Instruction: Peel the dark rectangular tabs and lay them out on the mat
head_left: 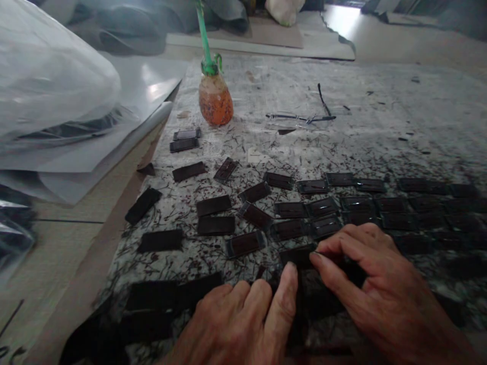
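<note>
We found a single view, taken from the person's head and angled forward and down across the speckled work surface [342,142]. It sat close above the left hand [243,324] and the right hand [380,289], which filled the lower edge. The orange bottle [215,101] stood farther off, toward the top of the frame.

Near edge of mat [380,132]: left fingers [283,299] and right fingers [331,271] side by side, tips close together. One flat piece [299,254] lies on the mat just beyond both tips, against the right fingers. Behind that, rows of pieces [323,208] run off to the right. Left of the fingers, loose pieces [160,240] lie scattered, apart from each other. Far behind and left: bottle [215,99] upright, straw [203,30] in it. Right of bottle, glasses [300,117] on the mat. Far left, off the mat: bag [49,76] on stacked sheets [144,91].
</note>
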{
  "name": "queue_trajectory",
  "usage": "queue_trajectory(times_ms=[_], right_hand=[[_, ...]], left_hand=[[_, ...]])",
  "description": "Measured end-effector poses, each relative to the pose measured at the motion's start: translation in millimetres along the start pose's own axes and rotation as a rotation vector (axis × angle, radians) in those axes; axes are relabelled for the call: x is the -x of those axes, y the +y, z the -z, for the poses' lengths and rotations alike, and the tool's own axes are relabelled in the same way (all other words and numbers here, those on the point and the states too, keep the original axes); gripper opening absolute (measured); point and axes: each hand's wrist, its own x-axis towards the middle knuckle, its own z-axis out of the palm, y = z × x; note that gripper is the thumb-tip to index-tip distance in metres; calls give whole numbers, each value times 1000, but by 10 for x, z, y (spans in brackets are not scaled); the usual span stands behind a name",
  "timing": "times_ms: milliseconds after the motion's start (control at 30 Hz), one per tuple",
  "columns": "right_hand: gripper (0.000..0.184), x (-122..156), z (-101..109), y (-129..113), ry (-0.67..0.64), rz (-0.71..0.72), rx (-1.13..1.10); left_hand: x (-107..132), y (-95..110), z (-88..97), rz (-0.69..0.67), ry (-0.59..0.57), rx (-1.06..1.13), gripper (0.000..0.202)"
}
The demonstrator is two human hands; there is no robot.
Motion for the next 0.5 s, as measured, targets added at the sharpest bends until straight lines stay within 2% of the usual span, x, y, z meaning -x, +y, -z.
queue_trajectory(times_ms=[367, 500], right_hand=[[7, 16, -24, -11, 13, 4, -15], [8, -4, -24, -55, 53, -87, -42]], left_hand=[[-24, -28, -6, -14, -2, -21, 35], [12, -22, -55, -23, -17, -59, 37]])
